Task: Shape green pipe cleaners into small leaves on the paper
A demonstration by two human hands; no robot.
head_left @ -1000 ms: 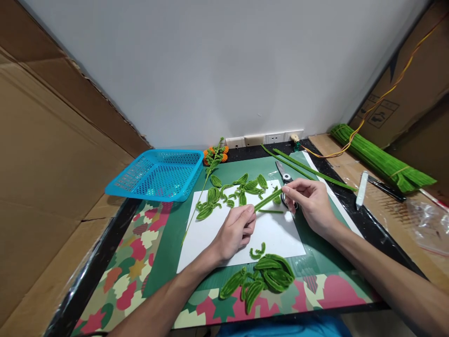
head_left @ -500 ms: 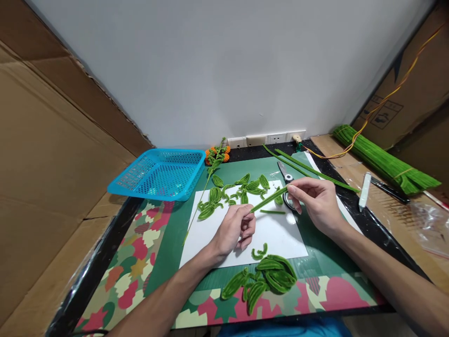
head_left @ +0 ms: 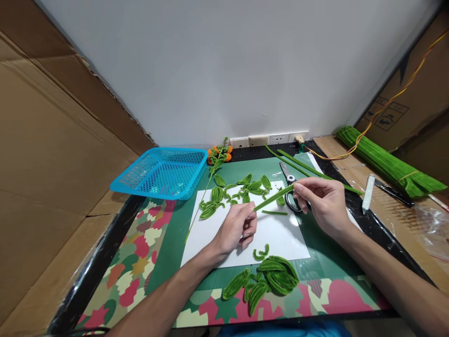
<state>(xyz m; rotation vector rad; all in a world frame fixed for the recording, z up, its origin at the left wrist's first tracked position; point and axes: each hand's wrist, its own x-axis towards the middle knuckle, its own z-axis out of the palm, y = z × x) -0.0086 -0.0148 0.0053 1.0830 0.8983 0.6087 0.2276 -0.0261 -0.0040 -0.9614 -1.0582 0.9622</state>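
Note:
Green fuzzy pipe cleaners (head_left: 273, 198) stretch between my two hands above a white sheet of paper (head_left: 206, 243). My left hand (head_left: 240, 224) pinches their lower left end between thumb and fingers. At the upper right end, my right hand (head_left: 319, 199) is closed on them with thumb and forefinger. One short pipe cleaner piece (head_left: 274, 212) lies on the paper just below. Scissors (head_left: 290, 180) rest beyond my right hand, partly covered by it. Looped green leaves (head_left: 217, 194) are spread over the far part of the paper, and another leaf cluster (head_left: 277, 276) lies near the front edge.
A blue plastic basket (head_left: 157, 173) stands at the back left, beside an orange flower stem (head_left: 219, 157). Long pipe cleaners (head_left: 315, 172) lie at the back right. Farther right are a white-handled tool (head_left: 368, 194), a black cutter (head_left: 393, 192) and a green bundle (head_left: 389, 161).
My right hand has shifted slightly to the right along the pipe cleaners. My left hand keeps its pinch. The whole view has moved a little.

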